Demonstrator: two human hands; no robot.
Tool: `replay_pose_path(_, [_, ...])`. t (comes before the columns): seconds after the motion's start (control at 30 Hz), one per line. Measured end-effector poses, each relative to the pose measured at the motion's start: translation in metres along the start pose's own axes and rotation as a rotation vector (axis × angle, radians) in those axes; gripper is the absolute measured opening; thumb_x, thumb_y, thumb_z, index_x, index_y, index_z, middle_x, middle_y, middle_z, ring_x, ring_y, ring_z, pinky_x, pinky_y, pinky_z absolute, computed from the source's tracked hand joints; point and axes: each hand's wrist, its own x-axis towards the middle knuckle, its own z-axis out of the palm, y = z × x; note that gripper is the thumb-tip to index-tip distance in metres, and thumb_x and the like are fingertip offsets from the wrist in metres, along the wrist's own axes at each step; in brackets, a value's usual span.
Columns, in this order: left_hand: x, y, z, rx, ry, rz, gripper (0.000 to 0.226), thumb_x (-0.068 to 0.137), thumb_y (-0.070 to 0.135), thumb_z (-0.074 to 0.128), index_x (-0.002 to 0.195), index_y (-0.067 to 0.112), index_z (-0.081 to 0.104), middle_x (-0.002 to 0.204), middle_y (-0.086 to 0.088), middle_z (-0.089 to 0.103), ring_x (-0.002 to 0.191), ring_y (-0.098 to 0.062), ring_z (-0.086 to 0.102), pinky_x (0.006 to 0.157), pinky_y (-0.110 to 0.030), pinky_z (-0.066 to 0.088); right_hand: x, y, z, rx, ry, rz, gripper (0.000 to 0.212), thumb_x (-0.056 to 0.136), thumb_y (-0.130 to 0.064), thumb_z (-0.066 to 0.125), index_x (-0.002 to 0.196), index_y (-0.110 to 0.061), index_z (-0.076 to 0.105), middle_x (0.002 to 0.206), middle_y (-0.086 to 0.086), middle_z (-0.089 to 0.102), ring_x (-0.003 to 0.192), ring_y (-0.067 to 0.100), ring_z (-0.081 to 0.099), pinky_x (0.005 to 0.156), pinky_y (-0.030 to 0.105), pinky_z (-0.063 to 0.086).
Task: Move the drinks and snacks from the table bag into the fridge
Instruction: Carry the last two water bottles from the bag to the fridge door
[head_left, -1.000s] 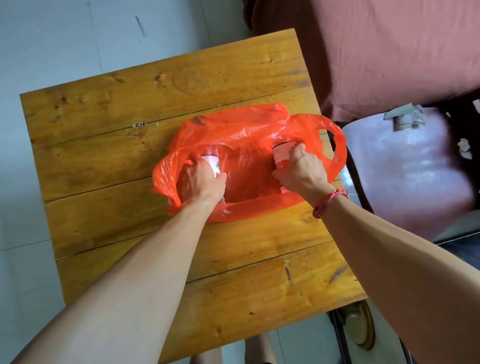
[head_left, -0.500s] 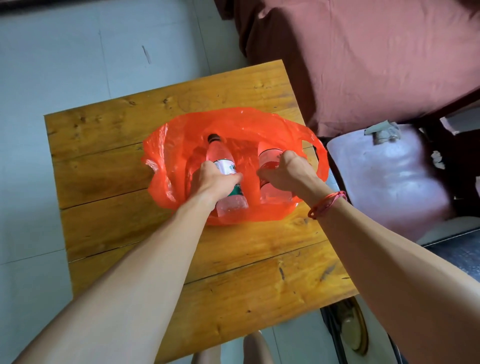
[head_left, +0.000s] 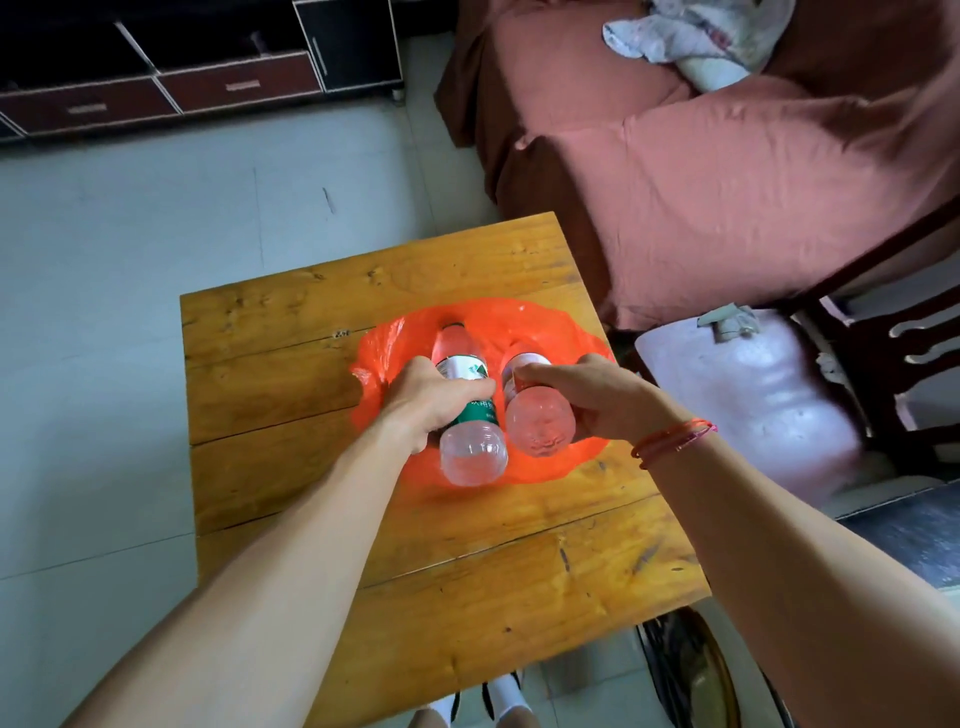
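Observation:
An orange plastic bag (head_left: 550, 327) lies collapsed on the wooden table (head_left: 291, 332). My left hand (head_left: 431, 397) grips a clear water bottle with a green and white label (head_left: 470, 415), held above the bag, base towards me. My right hand (head_left: 597, 395) grips a second clear bottle with a red and white label (head_left: 537, 421) right beside the first. Both bottles are lifted out of the bag and tilted away. What else lies in the bag is hidden. No fridge is in view.
A sofa under a reddish cover (head_left: 727, 171) stands behind and right of the table. A large water jug (head_left: 753, 395) sits at the table's right edge, beside a dark wooden chair (head_left: 893, 332). A dark TV cabinet (head_left: 197, 62) lines the far wall across grey tile floor.
Both hands have lifted the two bottles up out of the bag, which has sagged flat on the table. The view has tilted up, showing the sofa and cabinet.

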Motion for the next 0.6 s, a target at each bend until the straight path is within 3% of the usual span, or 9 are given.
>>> replay_pose_path(0.13, [-0.034, 0.010, -0.017, -0.020, -0.022, 0.029, 0.063, 0.058, 0.046, 0.086, 0.105, 0.010, 0.064, 0.099, -0.006, 0.069, 0.088, -0.019, 0.067, 0.070, -0.031, 0.054, -0.037, -0.006, -0.006, 0.123, -0.058, -0.026, 0.040, 0.083, -0.031, 0.081, 0.108, -0.002, 0.068, 0.086, 0.013, 0.074, 0.064, 0.024, 0.073, 0.057, 0.040, 0.060])
replay_pose_path(0.23, [-0.064, 0.019, -0.032, -0.048, -0.050, 0.048, 0.075, 0.036, 0.055, 0.085, 0.097, 0.014, 0.069, 0.095, -0.006, 0.074, 0.088, -0.023, 0.070, 0.084, -0.046, 0.058, -0.068, -0.012, -0.014, 0.155, -0.122, -0.035, 0.046, 0.084, -0.036, 0.079, 0.113, -0.002, 0.069, 0.094, 0.016, 0.076, 0.073, 0.026, 0.073, 0.061, 0.040, 0.060])
replay_pose_path(0.3, [-0.086, 0.027, -0.043, -0.060, -0.069, 0.074, 0.066, 0.045, 0.050, 0.089, 0.095, 0.012, 0.070, 0.092, -0.007, 0.074, 0.082, -0.023, 0.072, 0.079, -0.042, 0.060, -0.092, -0.017, -0.019, 0.160, -0.166, -0.054, 0.050, 0.086, -0.036, 0.078, 0.120, -0.001, 0.067, 0.102, 0.017, 0.075, 0.081, 0.028, 0.073, 0.069, 0.043, 0.060])
replay_pose_path(0.4, [-0.118, 0.039, -0.060, -0.087, -0.105, 0.128, 0.043, 0.068, 0.031, 0.087, 0.097, 0.005, 0.069, 0.082, -0.009, 0.074, 0.063, -0.015, 0.072, 0.057, -0.030, 0.058, -0.127, -0.026, -0.028, 0.189, -0.185, -0.107, 0.047, 0.089, -0.029, 0.075, 0.123, 0.001, 0.064, 0.100, 0.016, 0.074, 0.079, 0.026, 0.072, 0.075, 0.043, 0.059])
replay_pose_path(0.5, [-0.149, 0.050, -0.077, -0.068, -0.148, 0.161, 0.049, 0.068, 0.032, 0.087, 0.103, 0.004, 0.068, 0.089, -0.014, 0.075, 0.078, -0.024, 0.074, 0.074, -0.041, 0.060, -0.161, -0.036, -0.034, 0.225, -0.239, -0.142, 0.038, 0.091, -0.027, 0.070, 0.118, -0.001, 0.065, 0.093, 0.012, 0.073, 0.073, 0.022, 0.071, 0.068, 0.036, 0.059])
replay_pose_path(0.6, [-0.179, 0.061, -0.094, -0.078, -0.174, 0.190, 0.052, 0.067, 0.035, 0.087, 0.105, 0.005, 0.067, 0.093, -0.017, 0.075, 0.086, -0.030, 0.073, 0.083, -0.047, 0.059, -0.192, -0.044, -0.039, 0.247, -0.309, -0.205, 0.024, 0.093, -0.031, 0.066, 0.099, -0.009, 0.074, 0.085, 0.006, 0.072, 0.067, 0.016, 0.069, 0.063, 0.031, 0.058])
